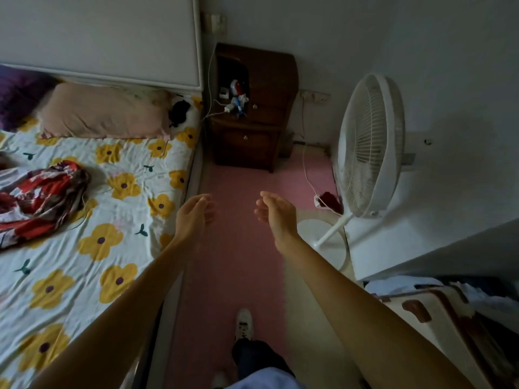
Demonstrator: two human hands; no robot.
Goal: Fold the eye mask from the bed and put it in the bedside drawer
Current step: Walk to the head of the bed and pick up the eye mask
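Observation:
A black eye mask [179, 113] lies crumpled on the bed [84, 209] at its far right corner, just right of the beige pillow [104, 112]. The dark wooden bedside cabinet [252, 108] stands beyond the bed's corner, its two drawers [254, 120] shut. Over the pink floor between bed and fan, my left hand [195, 213] and my right hand [276, 211] are stretched forward, both empty with fingers loosely apart. They are well short of the mask and the cabinet.
A white standing fan [368, 147] stands at the right with a cord on the floor. A toy figure and a charger [236, 98] sit on the cabinet. A red patterned cloth [39, 197] lies on the bed. A suitcase [438, 327] is at the lower right.

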